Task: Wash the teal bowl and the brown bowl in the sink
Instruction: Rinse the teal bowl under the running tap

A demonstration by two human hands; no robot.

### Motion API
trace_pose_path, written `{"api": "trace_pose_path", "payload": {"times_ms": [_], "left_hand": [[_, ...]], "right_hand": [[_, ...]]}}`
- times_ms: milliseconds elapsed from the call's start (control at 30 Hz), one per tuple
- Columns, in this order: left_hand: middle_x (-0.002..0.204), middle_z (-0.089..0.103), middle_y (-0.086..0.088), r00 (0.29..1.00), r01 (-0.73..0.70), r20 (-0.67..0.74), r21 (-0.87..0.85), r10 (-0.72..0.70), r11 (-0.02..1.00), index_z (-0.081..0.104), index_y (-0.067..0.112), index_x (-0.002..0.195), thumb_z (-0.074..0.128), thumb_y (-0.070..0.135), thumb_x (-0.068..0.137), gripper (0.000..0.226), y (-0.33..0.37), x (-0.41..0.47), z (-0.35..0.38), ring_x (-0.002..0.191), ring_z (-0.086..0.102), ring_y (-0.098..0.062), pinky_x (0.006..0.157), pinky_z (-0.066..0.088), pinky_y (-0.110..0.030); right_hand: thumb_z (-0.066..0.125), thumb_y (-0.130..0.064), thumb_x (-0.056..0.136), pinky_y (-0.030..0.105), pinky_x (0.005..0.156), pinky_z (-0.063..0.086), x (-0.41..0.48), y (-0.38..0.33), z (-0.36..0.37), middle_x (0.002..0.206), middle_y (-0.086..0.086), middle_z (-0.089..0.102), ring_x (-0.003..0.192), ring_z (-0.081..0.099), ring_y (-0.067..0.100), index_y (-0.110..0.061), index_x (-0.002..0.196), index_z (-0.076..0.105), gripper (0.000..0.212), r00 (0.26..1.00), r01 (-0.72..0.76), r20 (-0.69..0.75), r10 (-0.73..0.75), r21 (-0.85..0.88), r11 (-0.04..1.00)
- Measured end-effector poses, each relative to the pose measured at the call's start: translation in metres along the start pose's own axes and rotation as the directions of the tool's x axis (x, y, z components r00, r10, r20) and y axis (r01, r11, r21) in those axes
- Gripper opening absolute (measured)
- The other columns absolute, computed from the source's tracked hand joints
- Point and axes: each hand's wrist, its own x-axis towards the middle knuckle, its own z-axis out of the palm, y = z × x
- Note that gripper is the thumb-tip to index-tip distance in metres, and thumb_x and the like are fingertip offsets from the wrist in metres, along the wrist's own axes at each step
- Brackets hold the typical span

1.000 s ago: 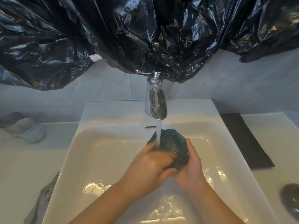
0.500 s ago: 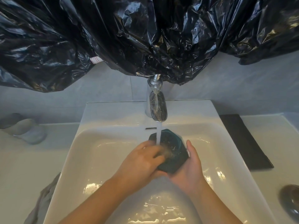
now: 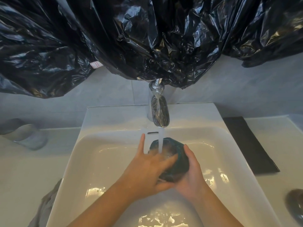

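We judge ourselves partway through the first half of the job: over the white sink (image 3: 105,154) the teal bowl (image 3: 178,164) is under the running tap (image 3: 159,112), so its washing is under way but not shown finished, and the second bowl is still to do. At the far right edge of the counter sits a dark rounded object (image 3: 295,205) that may be the brown bowl, though it is too blurred and cropped for us to be sure; it lies well apart from the basin and looks untouched. Our right hand (image 3: 192,174) is wrapped around the teal bowl's outer wall from the right, holding it tilted in the stream. Our left hand (image 3: 147,169) is spread wide, thumb lifted, fingers reaching into the bowl's mouth as if rubbing the inside. The bowl itself looks dark teal, faceted on the outside and wet, with water splashing in its hollow.
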Motion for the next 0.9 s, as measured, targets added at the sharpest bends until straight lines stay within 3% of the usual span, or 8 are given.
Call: {"api": "trace_pose_path", "payload": {"times_ms": [167,267,333,400,567,667,833,900], "left_hand": [[0.133,0.057,0.012,0.992,-0.052,-0.123,-0.197,0.028,0.979,0.052,0.023,0.13,0.069,0.045,0.079,0.058,0.011,-0.003,0.004,0.134,0.042,-0.008,0.11,0.013,-0.068],[0.108,0.069,0.02,0.992,-0.042,-0.127,-0.321,0.001,0.946,0.064,0.033,0.106,0.071,0.038,0.08,0.027,-0.001,-0.008,0.003,0.108,0.059,0.004,0.115,0.003,-0.062],[0.084,0.07,0.018,0.995,-0.038,-0.097,-0.245,0.014,0.969,0.066,0.035,0.086,0.071,0.036,0.08,0.008,-0.012,-0.013,0.005,0.083,0.066,0.001,0.115,0.004,-0.06],[0.077,0.068,0.015,0.998,-0.022,-0.06,-0.108,0.015,0.994,0.065,0.033,0.084,0.066,0.045,0.082,0.012,-0.019,-0.016,0.006,0.074,0.066,-0.003,0.113,0.009,-0.06],[0.103,0.068,0.01,0.992,0.12,0.052,-0.036,-0.118,0.992,0.056,0.028,0.117,0.045,0.072,0.08,0.058,-0.009,-0.007,-0.004,0.102,0.063,-0.009,0.114,0.004,-0.061],[0.127,0.06,0.006,0.977,0.176,0.14,-0.102,-0.161,0.979,0.03,0.025,0.144,0.039,0.076,0.08,0.082,0.004,-0.001,0.001,0.121,0.054,-0.014,0.115,-0.004,-0.061],[0.122,0.057,0.022,0.919,0.39,0.14,-0.451,-0.368,0.803,0.017,0.041,0.143,0.051,0.066,0.076,0.079,0.02,0.005,0.002,0.121,0.05,-0.006,0.114,-0.015,-0.056],[0.13,0.055,0.022,0.931,0.363,0.15,-0.439,-0.332,0.822,0.017,0.043,0.145,0.051,0.066,0.079,0.078,0.014,0.005,0.003,0.125,0.047,-0.007,0.113,-0.014,-0.059]], "right_hand": [[0.046,-0.05,0.084,0.039,0.072,0.06,0.0,0.001,-0.001,0.109,0.016,0.074,0.095,0.073,0.031,-0.011,0.101,0.08,0.054,1.0,0.005,-0.01,-0.004,0.047,0.999],[0.049,-0.053,0.082,0.043,0.077,0.059,0.002,-0.001,-0.001,0.113,0.02,0.072,0.098,0.072,0.034,-0.01,0.106,0.078,0.057,0.999,0.035,-0.011,-0.034,0.053,0.998],[0.057,-0.051,0.079,0.046,0.083,0.057,0.004,-0.002,-0.001,0.119,0.02,0.069,0.101,0.07,0.035,-0.013,0.116,0.074,0.056,0.996,0.086,-0.029,-0.085,0.043,0.995],[0.053,-0.05,0.085,0.051,0.089,0.053,0.006,0.0,-0.001,0.123,0.019,0.068,0.108,0.066,0.037,-0.017,0.124,0.069,0.054,0.996,0.08,-0.045,-0.079,0.021,0.997],[0.048,-0.056,0.083,0.054,0.086,0.052,0.01,0.009,0.001,0.121,0.02,0.069,0.103,0.069,0.036,-0.012,0.119,0.071,0.061,0.998,-0.005,-0.056,0.005,-0.005,1.0],[0.053,-0.058,0.077,0.045,0.076,0.056,0.012,0.012,-0.001,0.113,0.017,0.073,0.096,0.073,0.033,-0.014,0.113,0.075,0.06,0.995,0.005,-0.102,-0.011,-0.055,0.998],[0.051,-0.055,0.08,0.038,0.073,0.058,0.012,0.013,-0.001,0.105,0.017,0.075,0.092,0.074,0.029,-0.011,0.111,0.074,0.059,0.987,0.078,-0.136,-0.089,-0.079,0.994],[0.046,-0.054,0.088,0.036,0.068,0.06,0.01,0.01,0.0,0.104,0.016,0.075,0.091,0.074,0.029,-0.01,0.112,0.073,0.057,0.989,0.088,-0.118,-0.092,-0.044,0.995]]}}
